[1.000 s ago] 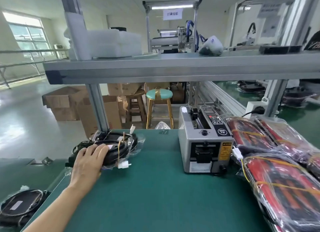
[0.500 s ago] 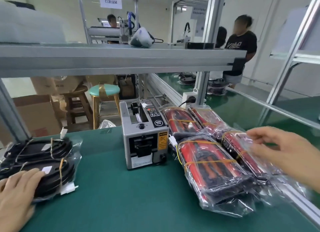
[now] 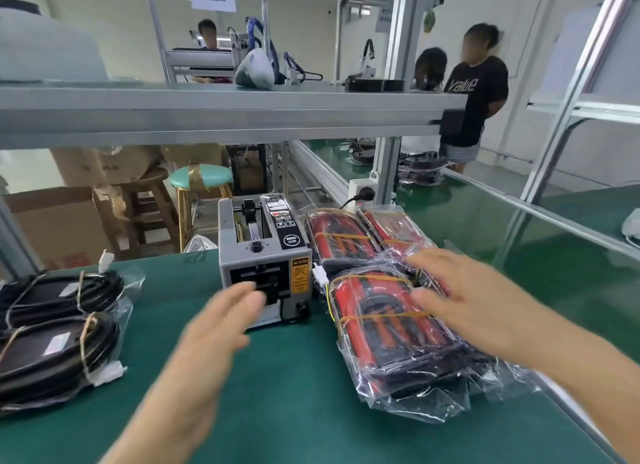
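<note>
The nearest red-and-black cable bundle in its clear plastic bag lies just right of the grey box-shaped tape dispenser, almost touching its side, on the green bench mat. More bagged red bundles sit behind it, also right of the dispenser. I judge they are stacked there so I can take them one at a time without reaching across the machine.

My right hand is spread flat over the near bundle, fingers straight, thumb towards the dispenser. It grips nothing yet. It seems to rest on the plastic, though blur keeps me from being sure of contact. I hold it wide because the bag is slippery and bulky, and a flat palm steadies it before I close round it.

My left hand hangs in the air just in front of the dispenser, fingers straight and relaxed, empty. It is on its way to the bundle's near side, I think, so both hands can lift it.

The bagged black cable coils lie well left of the dispenser.

Half a second ago my left hand lay on those black coils; it has now left them and crossed towards the dispenser. My right hand was farther right of the dispenser, over the outer bundle, and has come in over the near one. The bundles themselves have not moved.
</note>
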A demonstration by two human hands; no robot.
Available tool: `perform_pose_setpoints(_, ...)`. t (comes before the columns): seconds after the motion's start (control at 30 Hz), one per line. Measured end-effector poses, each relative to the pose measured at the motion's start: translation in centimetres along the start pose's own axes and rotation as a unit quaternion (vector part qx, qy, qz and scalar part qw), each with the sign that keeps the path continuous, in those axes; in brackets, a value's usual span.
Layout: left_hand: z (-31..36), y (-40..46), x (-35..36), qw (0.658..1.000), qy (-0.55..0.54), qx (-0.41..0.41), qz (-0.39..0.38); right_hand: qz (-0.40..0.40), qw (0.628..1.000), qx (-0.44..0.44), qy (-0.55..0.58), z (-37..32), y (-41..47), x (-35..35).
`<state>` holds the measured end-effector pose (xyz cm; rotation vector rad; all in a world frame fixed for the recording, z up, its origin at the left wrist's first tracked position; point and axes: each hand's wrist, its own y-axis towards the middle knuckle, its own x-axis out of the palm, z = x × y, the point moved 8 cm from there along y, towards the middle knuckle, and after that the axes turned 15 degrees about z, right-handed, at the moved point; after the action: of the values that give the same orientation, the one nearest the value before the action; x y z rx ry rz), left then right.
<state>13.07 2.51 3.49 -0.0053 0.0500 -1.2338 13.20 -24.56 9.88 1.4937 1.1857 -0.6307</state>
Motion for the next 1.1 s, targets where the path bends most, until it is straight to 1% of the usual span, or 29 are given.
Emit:
perform_pose_setpoints(0.03,-0.3,-1.4,3.9,0.998,0.011,-0.044,-0.054,-0.015,1.000,-0.012,0.007,-0.9,-0.3,1.2)
perform_pose_setpoints(0.1,-2.6,-1.9,8.9,0.986,0.006,-0.120,-0.115,-0.040,0.999,-0.006,0.008,-1.7,-0.5,3.3)
perform_pose_setpoints(0.17,-4.7,-1.3,11.8,0.976,0.007,-0.181,-0.118,-0.049,0.999,0.011,0.005,-1.4,-0.3,4.6)
perform_pose_setpoints(0.27,-5.7,-1.2,14.2,0.965,-0.010,-0.228,-0.131,-0.054,0.998,0.041,0.001,-0.4,-0.2,5.6)
perform_pose_setpoints(0.4,-6.2,0.0,15.0,0.960,-0.063,-0.258,-0.093,-0.038,0.997,0.069,0.002,0.2,-0.1,5.9)
perform_pose_setpoints(0.5,-5.7,-0.5,14.6,0.954,-0.127,-0.253,-0.099,-0.015,0.994,0.091,0.054,0.6,-0.4,5.5)
perform_pose_setpoints(0.57,-5.0,-1.3,13.7,0.954,-0.165,-0.230,-0.099,0.017,0.984,0.120,0.131,1.3,-1.1,4.6)
perform_pose_setpoints(0.6,-4.5,-1.8,12.8,0.957,-0.182,-0.202,-0.102,0.035,0.970,0.144,0.192,1.6,-1.5,4.0)
perform_pose_setpoints(0.63,-3.8,-2.4,11.7,0.959,-0.201,-0.163,-0.114,0.040,0.944,0.174,0.277,1.8,-2.1,3.5)
perform_pose_setpoints(0.67,-3.0,-3.1,10.4,0.960,-0.221,-0.118,-0.128,0.027,0.902,0.196,0.383,1.4,-2.6,3.3)
perform_pose_setpoints(0.7,-2.1,-3.9,9.1,0.958,-0.240,-0.074,-0.140,-0.008,0.855,0.195,0.481,0.4,-3.1,3.4)
perform_pose_setpoints(0.73,-1.4,-4.6,7.6,0.956,-0.250,-0.032,-0.147,-0.046,0.820,0.162,0.546,-1.1,-3.6,3.4)
perform_pose_setpoints(0.77,-0.9,-5.1,5.9,0.957,-0.249,0.006,-0.147,-0.067,0.808,0.109,0.576,-2.8,-4.2,3.2)
perform_pose_setpoints(0.83,-0.2,-6.0,2.8,0.965,-0.216,0.059,-0.136,-0.074,0.802,0.036,0.591,-5.6,-5.3,3.6)
perform_pose_setpoints(0.87,0.0,-6.3,1.3,0.969,-0.198,0.074,-0.128,-0.082,0.791,0.025,0.606,-6.9,-6.0,4.4)
perform_pose_setpoints(0.9,0.0,-6.5,-0.1,0.973,-0.181,0.085,-0.117,-0.103,0.769,0.029,0.631,-8.2,-6.6,5.4)
perform_pose_setpoints(0.93,0.0,-6.6,-1.6,0.977,-0.164,0.097,-0.097,-0.128,0.749,0.034,0.649,-9.3,-7.2,6.5)
perform_pose_setpoints(0.97,0.0,-6.7,-2.9,0.979,-0.154,0.108,-0.077,-0.153,0.738,0.039,0.656,-10.4,-7.7,7.4)
perform_pose_setpoints(1.0,-0.2,-6.8,-4.0,0.980,-0.152,0.111,-0.062,-0.171,0.737,0.042,0.653,-11.2,-8.2,8.3)
perform_pose_setpoints(1.1,-1.6,-7.1,-6.0,0.981,-0.146,0.108,-0.061,-0.210,0.741,0.033,0.637,-13.0,-8.6,9.5)
